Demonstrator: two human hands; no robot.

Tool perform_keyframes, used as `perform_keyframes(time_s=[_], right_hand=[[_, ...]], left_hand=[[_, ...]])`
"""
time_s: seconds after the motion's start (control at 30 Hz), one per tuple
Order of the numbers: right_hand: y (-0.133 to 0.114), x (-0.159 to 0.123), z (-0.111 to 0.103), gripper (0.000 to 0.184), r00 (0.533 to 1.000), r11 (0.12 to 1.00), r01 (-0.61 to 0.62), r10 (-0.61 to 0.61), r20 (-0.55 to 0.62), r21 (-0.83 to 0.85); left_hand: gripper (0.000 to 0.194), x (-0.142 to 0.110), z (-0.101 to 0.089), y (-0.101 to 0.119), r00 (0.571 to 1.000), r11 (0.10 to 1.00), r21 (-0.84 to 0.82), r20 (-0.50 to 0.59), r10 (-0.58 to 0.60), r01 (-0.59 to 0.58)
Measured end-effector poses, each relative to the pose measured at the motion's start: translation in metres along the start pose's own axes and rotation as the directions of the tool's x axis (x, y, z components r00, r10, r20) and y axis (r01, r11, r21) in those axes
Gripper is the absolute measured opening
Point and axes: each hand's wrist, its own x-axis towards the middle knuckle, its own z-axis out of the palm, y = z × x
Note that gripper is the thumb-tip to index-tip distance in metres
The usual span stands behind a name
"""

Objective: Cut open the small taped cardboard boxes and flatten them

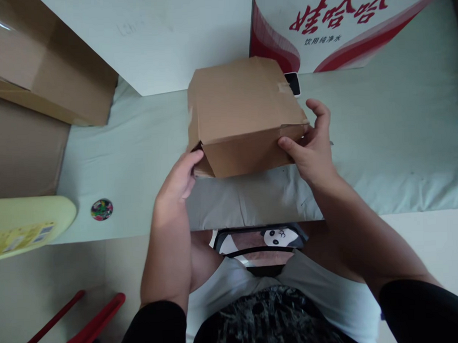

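Observation:
A brown cardboard box (241, 106) is held in front of me over the pale green cloth-covered surface (393, 131). My left hand (180, 175) grips its near left corner, the thumb on the edge and the other fingers mostly hidden beneath. At the near right corner my right hand (314, 143) holds it, thumb pressed on the front face and index finger raised off the side. Pieces of tape show on the box's top right and left edge. Behind its right side a dark-screened phone (293, 83) is partly covered.
A plain white carton (186, 33) and a white-and-red water carton (332, 28) stand behind. Larger cardboard boxes (48, 57) are at left. Near the front left lie a yellow bottle (28, 223) and a round patterned disc (101, 209). A red plastic object (87, 326) is lower left.

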Motion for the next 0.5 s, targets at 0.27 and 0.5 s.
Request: perform_keyframes(time_s=[0.27,0.5], right_hand=[[0.001,0.0,0.001,0.072,0.993,0.993,-0.089,0.094,-0.072,0.074],[-0.001,0.003,-0.006,0.064,0.972,0.948,-0.226,0.206,0.109,0.223]], left_hand=[[0.049,0.005,-0.009,-0.007,0.876,0.782,0.546,-0.167,0.453,-0.3],[0.064,-0.006,-0.004,0.006,0.803,0.809,0.492,-0.313,0.508,-0.32]])
